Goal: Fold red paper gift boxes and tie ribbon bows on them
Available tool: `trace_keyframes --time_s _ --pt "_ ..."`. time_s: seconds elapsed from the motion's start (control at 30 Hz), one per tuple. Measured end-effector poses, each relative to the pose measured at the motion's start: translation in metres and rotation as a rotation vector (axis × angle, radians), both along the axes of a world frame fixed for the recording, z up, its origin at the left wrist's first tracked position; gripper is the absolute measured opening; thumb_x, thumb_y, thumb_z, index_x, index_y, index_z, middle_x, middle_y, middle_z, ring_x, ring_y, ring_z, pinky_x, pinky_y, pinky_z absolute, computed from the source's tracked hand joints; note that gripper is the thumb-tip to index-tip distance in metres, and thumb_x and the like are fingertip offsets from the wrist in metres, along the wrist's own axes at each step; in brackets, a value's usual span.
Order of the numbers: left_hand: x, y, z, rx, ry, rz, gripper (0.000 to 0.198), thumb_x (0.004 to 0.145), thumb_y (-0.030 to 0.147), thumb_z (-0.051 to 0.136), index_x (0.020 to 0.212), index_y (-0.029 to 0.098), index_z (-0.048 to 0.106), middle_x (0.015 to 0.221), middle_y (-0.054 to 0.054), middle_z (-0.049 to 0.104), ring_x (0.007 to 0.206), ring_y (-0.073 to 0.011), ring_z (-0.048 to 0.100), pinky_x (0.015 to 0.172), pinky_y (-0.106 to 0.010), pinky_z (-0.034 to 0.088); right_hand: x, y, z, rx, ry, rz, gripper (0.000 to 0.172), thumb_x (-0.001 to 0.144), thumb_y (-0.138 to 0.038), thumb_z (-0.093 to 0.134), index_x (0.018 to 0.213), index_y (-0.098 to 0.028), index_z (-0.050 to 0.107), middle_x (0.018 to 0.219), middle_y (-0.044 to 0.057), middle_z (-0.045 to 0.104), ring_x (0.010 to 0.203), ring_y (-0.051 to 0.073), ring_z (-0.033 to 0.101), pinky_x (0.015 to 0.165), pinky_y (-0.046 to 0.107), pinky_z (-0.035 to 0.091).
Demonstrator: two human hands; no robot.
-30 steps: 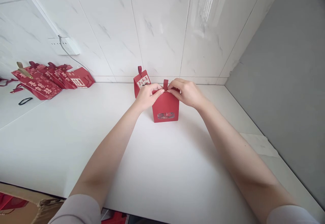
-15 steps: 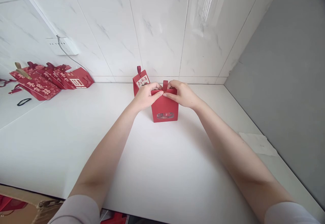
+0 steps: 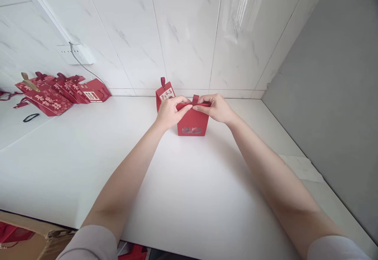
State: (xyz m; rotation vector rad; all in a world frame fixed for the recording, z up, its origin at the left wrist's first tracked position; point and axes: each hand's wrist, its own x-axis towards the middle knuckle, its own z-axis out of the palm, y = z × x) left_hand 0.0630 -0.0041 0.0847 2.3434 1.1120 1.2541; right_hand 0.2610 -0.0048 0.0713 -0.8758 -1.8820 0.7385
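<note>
A red paper gift box (image 3: 193, 120) stands upright on the white tabletop (image 3: 183, 197), with a small clear window low on its front. A red ribbon loop (image 3: 195, 99) rises from the middle of its top edge. My left hand (image 3: 173, 110) pinches the top edge left of the loop, thumb in front and fingers behind. On the other side of the loop, my right hand (image 3: 216, 109) pinches the same edge in the same way. Both sets of fingertips are partly hidden behind the box top.
Just behind, at the left, stands another red gift box (image 3: 165, 91) with a white label. Several red bags (image 3: 53, 94) lean by the wall at the far left, near a black loop (image 3: 31, 117). A cardboard box (image 3: 35, 228) is below the front edge; a grey panel (image 3: 333, 94) borders the right.
The red box's top has shifted slightly right with both hands, and its bottom edge sits a little farther back. Both hands keep their pinch. The whole view has shifted slightly.
</note>
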Motion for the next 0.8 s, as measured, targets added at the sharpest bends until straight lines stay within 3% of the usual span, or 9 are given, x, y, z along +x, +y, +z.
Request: trace_keyframes --time_s 0.1,0.17,0.23,0.3,0.5,0.8 --pt "0.006 0.016 -0.041 0.004 -0.332 0.119 0.029 0.083 0.04 0.064 0.103 0.02 0.06 0.105 -0.006 0.069 0.095 -0.0172 0.065 0.08 -0.026 0.049 -0.009 0.012 -0.039 0.005 0.288 -0.122 0.037 0.078 -0.051 0.068 0.097 -0.019 0.062 0.1 0.005 0.068 0.087 0.02 0.063 0.073 0.031 0.05" --pt "0.008 0.026 -0.07 -0.121 -0.476 0.222 0.041 0.086 0.047 0.059 0.116 0.02 0.053 0.114 -0.009 0.067 0.097 -0.018 0.065 0.081 -0.028 0.05 -0.014 0.019 -0.067 -0.124 0.388 -0.165 0.05 0.078 -0.055 0.068 0.113 -0.022 0.055 0.114 0.008 0.065 0.1 0.022 0.063 0.085 0.034 0.051" --pt "0.006 0.033 -0.092 -0.259 -0.438 0.247 0.045 0.09 0.054 0.049 0.118 0.02 0.054 0.117 -0.01 0.066 0.102 -0.0209 0.064 0.089 -0.033 0.049 -0.015 0.025 -0.088 -0.307 0.349 -0.139 0.052 0.081 -0.061 0.062 0.115 -0.022 0.055 0.116 0.008 0.066 0.103 0.023 0.062 0.091 0.038 0.049" --pt "0.001 0.038 -0.104 -0.348 -0.354 0.223 0.05 0.092 0.059 0.04 0.114 0.019 0.06 0.116 -0.011 0.067 0.11 -0.0237 0.061 0.097 -0.037 0.045 -0.012 0.03 -0.1 -0.354 0.341 -0.151 0.053 0.084 -0.064 0.055 0.12 -0.025 0.054 0.12 0.007 0.064 0.106 0.023 0.061 0.096 0.04 0.046" --pt "-0.009 0.041 -0.105 -0.367 -0.275 0.174 0.058 0.092 0.063 0.035 0.116 0.017 0.062 0.118 -0.009 0.067 0.114 -0.0241 0.058 0.102 -0.036 0.041 -0.005 0.039 -0.105 -0.394 0.363 -0.031 0.054 0.084 -0.064 0.056 0.119 -0.024 0.058 0.11 0.005 0.069 0.099 0.021 0.063 0.097 0.038 0.046" --pt "-0.009 0.045 -0.106 -0.438 -0.278 0.186 0.058 0.092 0.062 0.035 0.123 0.02 0.059 0.122 -0.009 0.066 0.119 -0.0271 0.056 0.105 -0.04 0.039 -0.007 0.035 -0.1 -0.377 0.318 -0.09 0.049 0.085 -0.062 0.055 0.117 -0.026 0.059 0.116 0.004 0.067 0.105 0.021 0.061 0.095 0.036 0.046"
